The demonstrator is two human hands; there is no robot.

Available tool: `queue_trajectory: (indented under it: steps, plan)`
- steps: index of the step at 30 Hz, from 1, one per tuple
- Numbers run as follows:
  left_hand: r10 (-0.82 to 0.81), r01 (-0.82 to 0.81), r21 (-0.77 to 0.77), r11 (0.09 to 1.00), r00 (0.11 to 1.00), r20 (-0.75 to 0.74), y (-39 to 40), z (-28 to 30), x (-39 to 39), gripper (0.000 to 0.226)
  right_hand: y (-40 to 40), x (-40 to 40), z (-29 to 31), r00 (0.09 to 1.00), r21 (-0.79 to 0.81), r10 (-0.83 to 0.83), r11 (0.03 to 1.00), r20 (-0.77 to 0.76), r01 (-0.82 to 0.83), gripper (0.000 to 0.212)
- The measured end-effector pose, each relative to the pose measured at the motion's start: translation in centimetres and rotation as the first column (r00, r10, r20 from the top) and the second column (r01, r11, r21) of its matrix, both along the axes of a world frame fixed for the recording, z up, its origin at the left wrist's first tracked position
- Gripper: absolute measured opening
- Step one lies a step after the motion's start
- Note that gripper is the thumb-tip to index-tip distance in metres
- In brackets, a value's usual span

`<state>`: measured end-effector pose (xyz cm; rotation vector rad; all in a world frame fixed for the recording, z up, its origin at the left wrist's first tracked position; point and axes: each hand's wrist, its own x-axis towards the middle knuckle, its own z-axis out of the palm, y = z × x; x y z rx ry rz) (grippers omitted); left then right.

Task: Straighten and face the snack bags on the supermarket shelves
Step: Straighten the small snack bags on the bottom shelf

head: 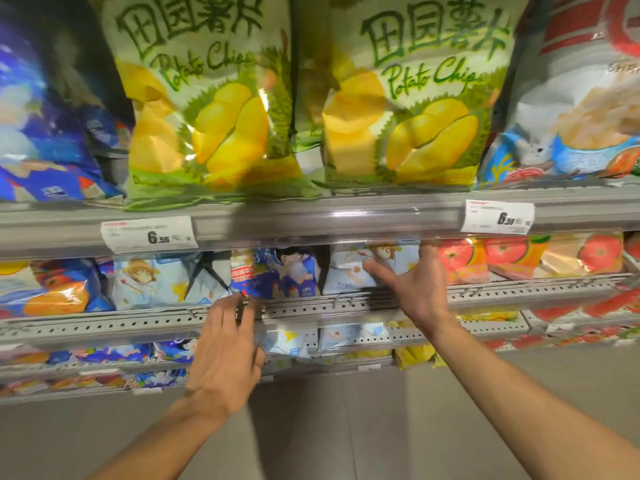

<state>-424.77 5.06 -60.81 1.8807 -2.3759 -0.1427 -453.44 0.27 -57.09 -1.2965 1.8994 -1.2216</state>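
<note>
On the second shelf a dark blue cartoon snack bag (pixel 280 271) stands in the middle, with a pale blue cartoon bag (pixel 349 271) to its right. My left hand (pixel 225 348) reaches up to the dark blue bag's lower left corner, fingertips touching it; whether it pinches the corner I cannot tell. My right hand (pixel 415 285) is spread open, fingers lying against the front of the pale blue bag. Another pale blue bag (pixel 152 282) leans at the left.
The top shelf holds two big green durian potato chip bags (pixel 207 98) (pixel 415 98), a blue bag (pixel 41 133) at left and a white one (pixel 581 98) at right. Orange fruit bags (pixel 519 254) fill the second shelf's right. Price rail (pixel 311 220) overhangs; lower shelves hold more bags.
</note>
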Motion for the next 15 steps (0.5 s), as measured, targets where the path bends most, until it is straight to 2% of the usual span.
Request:
queue_trajectory:
  steps: [1,6,9,15]
  plan:
    - [0.0,-0.001,-0.008,1.0,1.0,-0.01,0.0,-0.1,0.0,0.07,-0.3,0.2,-0.5,1.0,0.026,0.023,0.999,0.009,-0.023,0.047]
    - [0.037,-0.037,0.015,0.999,0.999,-0.007,-0.3,0.3,-0.2,0.065,-0.9,0.7,-2.2,0.993,0.04,0.054,0.997,0.101,-0.058,0.072]
    - [0.068,-0.067,0.011,0.998,0.997,-0.035,-0.4,0.6,-0.3,0.057,-1.6,0.2,-2.7,0.988,0.126,0.107,0.985,0.11,-0.121,0.084]
    - [0.106,-0.105,0.03,0.994,0.993,-0.044,-0.3,0.9,-0.9,0.055,-2.0,-1.3,-3.5,0.977,0.214,0.211,0.956,-0.033,-0.199,0.072]
